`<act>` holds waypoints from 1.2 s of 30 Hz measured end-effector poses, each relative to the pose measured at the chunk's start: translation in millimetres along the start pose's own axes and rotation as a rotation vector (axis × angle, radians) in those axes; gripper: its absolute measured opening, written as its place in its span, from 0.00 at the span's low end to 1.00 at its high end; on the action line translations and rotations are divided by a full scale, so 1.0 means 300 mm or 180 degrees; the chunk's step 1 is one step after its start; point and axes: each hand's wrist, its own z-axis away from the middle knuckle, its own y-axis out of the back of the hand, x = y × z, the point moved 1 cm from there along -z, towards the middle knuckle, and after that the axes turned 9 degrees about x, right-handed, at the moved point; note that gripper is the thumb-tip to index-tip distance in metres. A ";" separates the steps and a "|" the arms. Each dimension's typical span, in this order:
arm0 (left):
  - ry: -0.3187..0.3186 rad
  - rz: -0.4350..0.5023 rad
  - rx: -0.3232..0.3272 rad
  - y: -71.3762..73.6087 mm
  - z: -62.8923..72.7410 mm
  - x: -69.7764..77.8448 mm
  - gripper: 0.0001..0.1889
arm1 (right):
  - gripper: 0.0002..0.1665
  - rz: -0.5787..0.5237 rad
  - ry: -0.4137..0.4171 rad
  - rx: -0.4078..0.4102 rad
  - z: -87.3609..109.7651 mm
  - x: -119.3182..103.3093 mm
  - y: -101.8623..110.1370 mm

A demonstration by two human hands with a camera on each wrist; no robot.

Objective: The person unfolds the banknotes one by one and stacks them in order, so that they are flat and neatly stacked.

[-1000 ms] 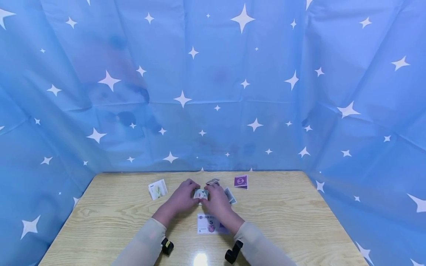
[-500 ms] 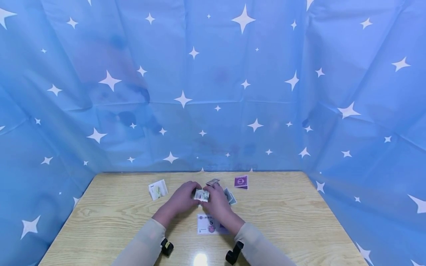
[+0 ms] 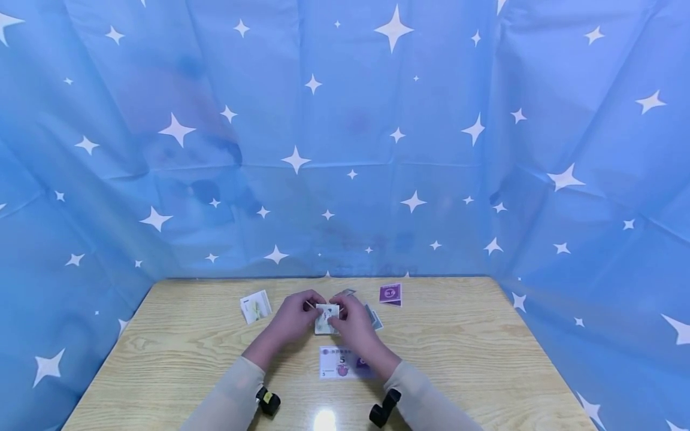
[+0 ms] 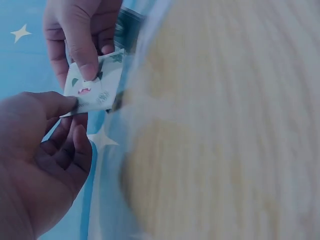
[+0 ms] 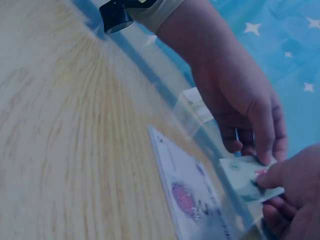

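A small whitish-green paper piece (image 3: 325, 320), printed like a play banknote and apparently folded, is held over the middle of the table. My left hand (image 3: 293, 316) pinches its left side; in the left wrist view the left thumb (image 4: 62, 104) lies on the printed face. From the right, my right hand (image 3: 354, 323) pinches it too, its thumb pressing on the face. The right wrist view shows the same paper (image 5: 242, 175) between both hands. Below the hands a purple-and-white note marked 5 (image 3: 334, 363) lies flat; my right wrist hides its right end.
Whitish-green printed papers (image 3: 256, 307) lie at the back left. Purple cards or notes (image 3: 390, 293) lie at the back right. Grey-green notes (image 3: 373, 317) sit partly hidden behind my right hand. A blue star-patterned curtain (image 3: 345, 227) borders the wooden table (image 3: 485, 359).
The held paper now shows a taller, squarer face than half a second ago, when it looked shorter and wider. Both hands have shifted only slightly. The things lying on the table have not moved.
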 end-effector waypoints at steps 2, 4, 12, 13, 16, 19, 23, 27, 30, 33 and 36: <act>0.0071 0.0203 0.0057 0.008 -0.004 0.008 0.06 | 0.21 -0.0197 -0.0113 0.0042 -0.002 -0.005 0.008; 0.0144 0.0420 0.0129 0.016 -0.007 0.017 0.06 | 0.20 -0.0405 -0.0246 0.0089 -0.002 -0.011 0.015; 0.0362 0.0913 0.0347 0.039 -0.014 0.041 0.04 | 0.14 -0.1143 -0.0450 0.0257 0.003 -0.019 0.021; 0.0371 0.0934 0.0349 0.039 -0.013 0.041 0.04 | 0.13 -0.1206 -0.0458 0.0262 0.003 -0.020 0.022; 0.0373 0.1002 0.0346 0.038 -0.010 0.041 0.04 | 0.11 -0.1282 -0.0540 0.0273 0.001 -0.023 0.027; 0.0376 0.1063 0.0320 0.036 -0.006 0.041 0.05 | 0.11 -0.1302 -0.0622 0.0311 0.001 -0.029 0.036; 0.0378 0.1125 0.0240 0.034 0.007 0.048 0.06 | 0.10 -0.1306 -0.0695 0.0402 0.000 -0.036 0.051; 0.0352 0.1144 0.0140 0.028 0.024 0.052 0.06 | 0.08 -0.1292 -0.0741 0.0457 -0.005 -0.036 0.064; 0.0337 0.1121 0.0052 0.020 0.036 0.053 0.07 | 0.07 -0.1377 -0.0790 0.0430 -0.007 -0.036 0.073; 0.0301 0.1109 -0.0040 0.012 0.048 0.053 0.09 | 0.08 -0.1493 -0.0826 0.0336 -0.006 -0.036 0.085; 0.0270 0.1162 -0.0064 0.008 0.056 0.053 0.11 | 0.09 -0.1525 -0.0774 0.0211 -0.005 -0.029 0.094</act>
